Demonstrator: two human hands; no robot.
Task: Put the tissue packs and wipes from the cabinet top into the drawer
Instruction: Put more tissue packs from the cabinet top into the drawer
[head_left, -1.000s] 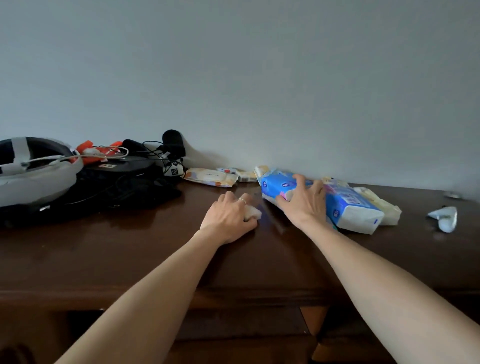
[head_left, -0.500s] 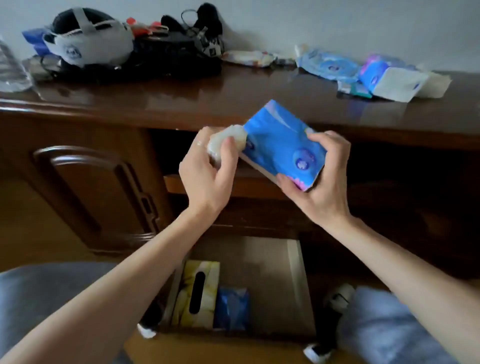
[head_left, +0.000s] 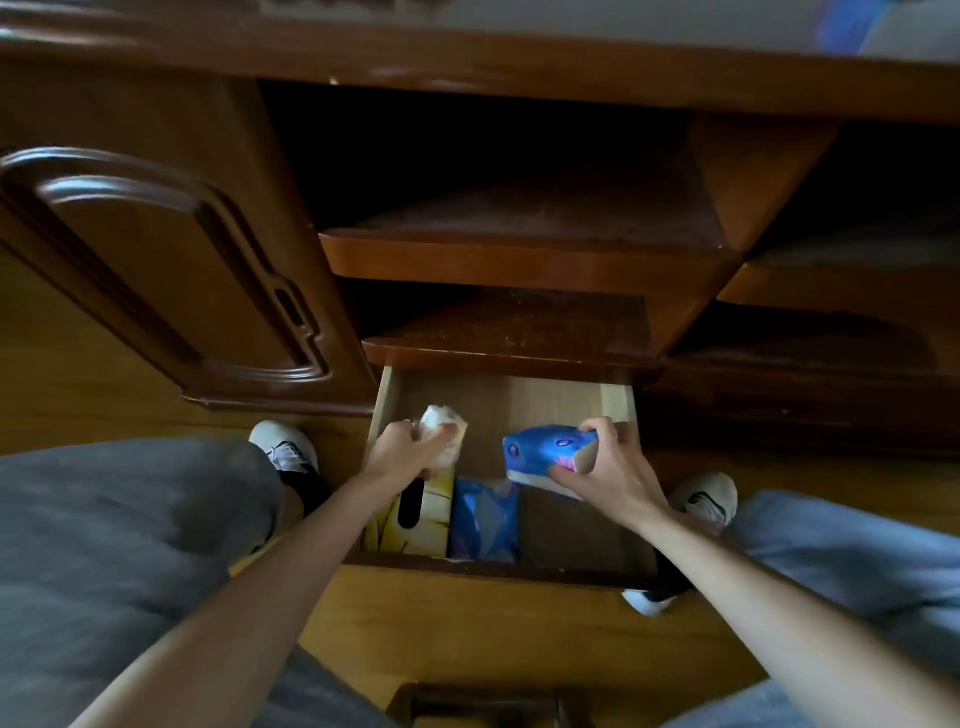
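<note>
The bottom drawer (head_left: 618, 410) of the wooden cabinet stands pulled out below me. My left hand (head_left: 402, 454) is shut on a small white pack (head_left: 441, 423) and holds it over the drawer's left side. My right hand (head_left: 610, 470) grips a blue tissue pack (head_left: 543, 449) over the drawer's right half. Inside the drawer lie a yellow tissue box (head_left: 415, 512) at the left and a blue pack (head_left: 485, 519) beside it. A blurred bit of blue packaging (head_left: 847, 26) shows on the cabinet top (head_left: 519, 21) at the upper right.
Two open wooden shelves (head_left: 519, 249) sit above the drawer, and a closed cabinet door (head_left: 171, 270) is to the left. My knees in grey trousers (head_left: 130, 545) and white shoes (head_left: 285, 449) flank the drawer on a wooden floor.
Both hands lifted their packs off the cabinet top and came down to the open drawer. My view tilted from the cabinet top to the drawer.
</note>
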